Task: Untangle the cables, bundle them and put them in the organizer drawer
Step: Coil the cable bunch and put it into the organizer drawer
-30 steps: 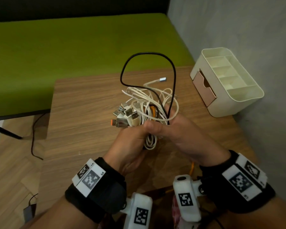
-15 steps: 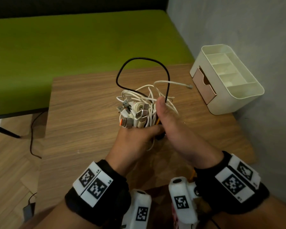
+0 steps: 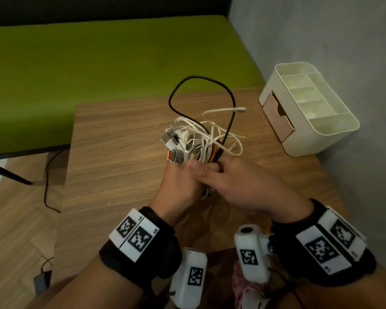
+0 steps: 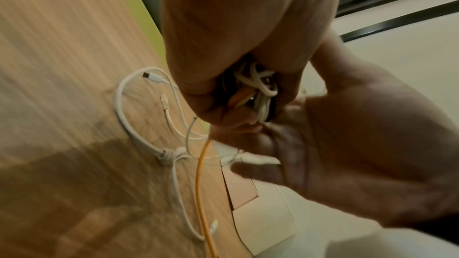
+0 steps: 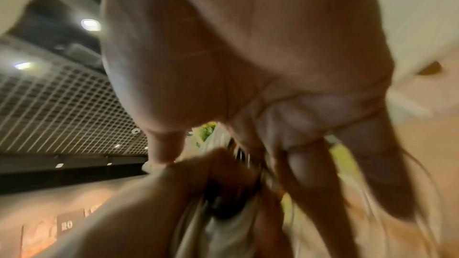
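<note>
Since half a second ago my right hand (image 3: 239,186) has dropped from upright beside the cables (image 3: 201,141) to lie across my left hand (image 3: 181,186), thumb over the knuckles; the black loop (image 3: 201,94) stands much as it did. My left grip is curled tight round the bundle's waist, plugs fanned upward, I judge to keep the coils from springing apart; my right grip's fingers look spread and loose in the left wrist view, pressing rather than holding. White cords are smooth and rubbery, one orange strand (image 4: 201,183) trails to the wood-grain counter (image 3: 120,141); plugs are hard and metallic. The cream plastic organizer (image 3: 334,130) waits well apart, its pink drawer (image 3: 276,117) barely ajar.
</note>
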Demonstrator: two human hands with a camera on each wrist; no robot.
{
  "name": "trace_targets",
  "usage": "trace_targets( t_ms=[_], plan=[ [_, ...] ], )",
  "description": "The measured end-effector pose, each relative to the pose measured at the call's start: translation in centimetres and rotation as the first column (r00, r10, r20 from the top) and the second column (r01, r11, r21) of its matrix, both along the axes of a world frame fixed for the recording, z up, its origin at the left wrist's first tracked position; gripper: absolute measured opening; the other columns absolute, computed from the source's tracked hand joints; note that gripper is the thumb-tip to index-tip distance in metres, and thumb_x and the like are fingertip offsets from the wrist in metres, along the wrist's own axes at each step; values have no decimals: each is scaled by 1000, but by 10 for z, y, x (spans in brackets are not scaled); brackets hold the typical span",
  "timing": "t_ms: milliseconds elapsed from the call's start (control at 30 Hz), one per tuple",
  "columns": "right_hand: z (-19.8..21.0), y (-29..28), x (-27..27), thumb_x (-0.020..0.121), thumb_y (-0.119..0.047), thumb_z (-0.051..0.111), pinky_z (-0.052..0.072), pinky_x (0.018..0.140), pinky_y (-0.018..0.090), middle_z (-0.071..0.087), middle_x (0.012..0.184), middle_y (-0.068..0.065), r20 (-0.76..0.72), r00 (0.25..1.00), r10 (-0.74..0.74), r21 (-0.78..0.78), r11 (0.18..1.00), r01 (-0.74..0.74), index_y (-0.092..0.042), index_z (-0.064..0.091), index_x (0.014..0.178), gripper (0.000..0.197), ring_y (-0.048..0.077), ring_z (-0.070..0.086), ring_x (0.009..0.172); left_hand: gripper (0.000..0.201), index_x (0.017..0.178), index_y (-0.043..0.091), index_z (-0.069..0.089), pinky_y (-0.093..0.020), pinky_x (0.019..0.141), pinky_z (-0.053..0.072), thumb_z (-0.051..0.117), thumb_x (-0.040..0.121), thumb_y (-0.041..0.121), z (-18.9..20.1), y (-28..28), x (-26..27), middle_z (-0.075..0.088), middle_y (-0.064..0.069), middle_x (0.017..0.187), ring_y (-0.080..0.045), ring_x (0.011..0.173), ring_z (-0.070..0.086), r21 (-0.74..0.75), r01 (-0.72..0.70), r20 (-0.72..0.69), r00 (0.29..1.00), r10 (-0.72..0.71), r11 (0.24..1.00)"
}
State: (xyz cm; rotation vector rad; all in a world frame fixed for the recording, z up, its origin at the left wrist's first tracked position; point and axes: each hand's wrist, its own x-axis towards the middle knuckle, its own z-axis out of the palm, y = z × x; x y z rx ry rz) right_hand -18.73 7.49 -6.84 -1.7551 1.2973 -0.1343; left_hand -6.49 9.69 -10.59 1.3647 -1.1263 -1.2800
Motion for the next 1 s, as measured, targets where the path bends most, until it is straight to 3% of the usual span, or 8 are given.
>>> trace_targets(
  t_ms=[133, 233, 367, 500, 667, 800, 900, 1000],
  plan=[
    [17, -8, -16, 79, -81, 35, 46, 62, 27, 68, 57, -13, -78, 997, -23, 2, 1000, 24, -26, 70, 64, 67, 1, 63, 52, 5, 78, 0, 64, -28, 58, 47, 59, 78, 3, -6, -10, 10, 66, -10, 71, -15, 66, 61, -32, 1, -68, 998, -3, 999],
    [23, -8, -20, 85, -64, 45, 47, 59, 26, 68, 57, 5, 304, 952, -38, 76, 997, 16, -17, 74, 84, 55, 19, 60, 48, 9, 77, -6, 61, -28, 60, 46, 63, 68, -5, -2, -10, 8, 65, -17, 71, -22, 67, 61, -33, 60, -120, 991, -64, 998],
    [14, -20, -29, 88, -38, 55, 45, 49, 23, 71, 76, 9, 698, 683, -217, 119, 975, 188, -25, 61, 127, 42, 15, 52, 44, 19, 75, -1, 65, -29, 62, 47, 69, 56, 0, -7, -4, 4, 66, -11, 74, -18, 69, 60, 29, 101, -117, 988, -97, 994],
    [5, -36, -44, 94, -16, 53, 52, 98, 33, 67, 126, 10, 846, 398, -355, 265, 927, 264, -13, 36, 147, 56, 21, 69, 106, 20, 70, 9, 71, -33, 59, 47, 71, 51, 2, -5, -2, 7, 61, -17, 65, -25, 53, 57, 107, 163, -277, 952, -128, 981],
    [-8, -34, -50, 91, -38, 57, 33, 110, 22, 55, 141, -17, 496, 868, 9, -99, 994, 46, -35, 52, 136, 45, -3, 42, 135, 35, 88, -1, 59, -27, 47, 42, 68, 54, -1, 2, 1, 6, 51, -17, 60, -23, 40, 48, 0, 244, -542, 815, -205, 970],
    [-8, -30, -51, 68, -35, 83, 23, 116, 16, 26, 152, -37, 359, 902, 239, -147, 969, -198, -59, 37, 136, 85, -13, 18, 143, 54, 108, -10, 50, -27, 45, 42, 65, 56, -4, 7, -1, 14, 53, -20, 66, -23, 41, 49, -17, 297, -634, 735, -240, 955],
    [-12, -30, -44, 64, -33, 88, 20, 120, 46, 4, 156, -33, 101, 957, 273, -288, 929, -235, -69, 27, 135, 101, -4, 5, 148, 47, 99, -7, 49, -26, 44, 41, 66, 55, -4, 8, -1, 20, 50, -23, 63, -23, 38, 46, 5, 307, -637, 735, -234, 952],
    [-9, -27, -38, 67, -43, 73, 27, 116, 50, 19, 155, -28, 23, 988, 156, -469, 874, -127, -57, 33, 142, 86, -3, 19, 145, 36, 92, -6, 51, -20, 39, 35, 59, 57, -8, 9, -4, 24, 58, -17, 59, -20, 37, 46, 75, 293, -592, 782, -193, 953]
  ],
)
